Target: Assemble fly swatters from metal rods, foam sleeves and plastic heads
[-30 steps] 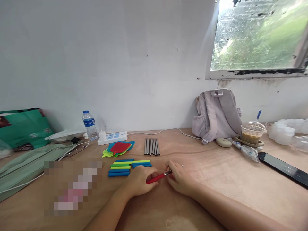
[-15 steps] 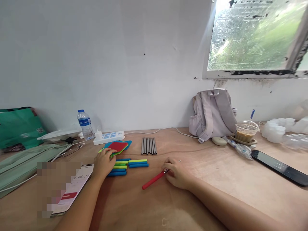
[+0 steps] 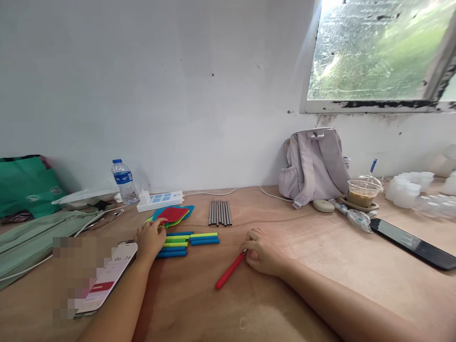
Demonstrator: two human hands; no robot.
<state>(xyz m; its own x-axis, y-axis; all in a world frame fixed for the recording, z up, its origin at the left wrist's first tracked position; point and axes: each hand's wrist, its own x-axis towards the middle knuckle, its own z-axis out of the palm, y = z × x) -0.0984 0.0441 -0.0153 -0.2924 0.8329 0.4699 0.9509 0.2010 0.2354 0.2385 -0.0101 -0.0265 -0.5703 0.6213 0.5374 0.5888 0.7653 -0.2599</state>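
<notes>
My right hand (image 3: 261, 251) is closed round a thin metal rod, mostly hidden by the fingers. A red tube-shaped sleeve (image 3: 230, 271) covers its lower end, which slants toward the table's front. My left hand (image 3: 151, 236) rests at the left edge of a pile of flat coloured pieces, its fingers bent; what they grip, if anything, is hidden. On top of the pile lies a red flat piece (image 3: 173, 214), over a blue one (image 3: 187, 211) and green ones. Beside the hand lie several blue, green and yellow tubes (image 3: 204, 238). Behind them is a row of metal rods (image 3: 220, 213).
A phone with a timer (image 3: 107, 280) lies left of my left forearm. At the back stand a water bottle (image 3: 124, 183), a power strip (image 3: 160, 200) and a backpack (image 3: 313, 166). To the right are a drink cup (image 3: 363, 192) and a black flat device (image 3: 413, 243).
The red-sleeved rod has turned in my right hand, its red end now steeper and closer to the front. My left hand has shifted slightly left.
</notes>
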